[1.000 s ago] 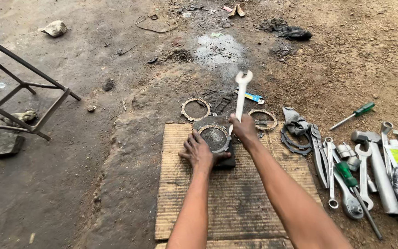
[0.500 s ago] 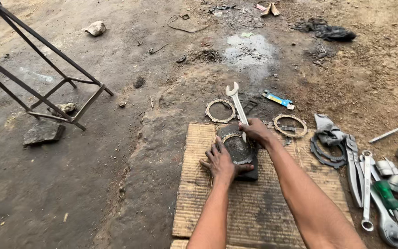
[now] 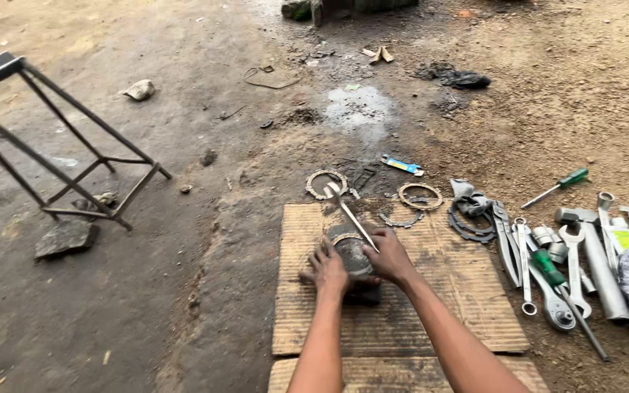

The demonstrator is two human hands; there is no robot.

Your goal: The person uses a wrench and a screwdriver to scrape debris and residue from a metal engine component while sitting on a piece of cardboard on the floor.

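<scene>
Your right hand (image 3: 389, 256) grips a silver wrench (image 3: 349, 212), its open end angled up and away toward a toothed ring (image 3: 326, 183) on the dirt. Your left hand (image 3: 327, 268) presses spread fingers against the round metal part (image 3: 352, 255) at the middle of the cardboard sheet (image 3: 438, 306). Tools (image 3: 562, 269) crowd the sheet's right edge; bare ground lies open left, up to the metal stand (image 3: 60, 164).

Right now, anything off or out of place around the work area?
Nothing damaged. Loose ring plates lie in the dirt beyond the cardboard mat, not on it. A pale wet patch stains the ground further out. Left hand steadies the round part; right hand holds the wrench.
</scene>
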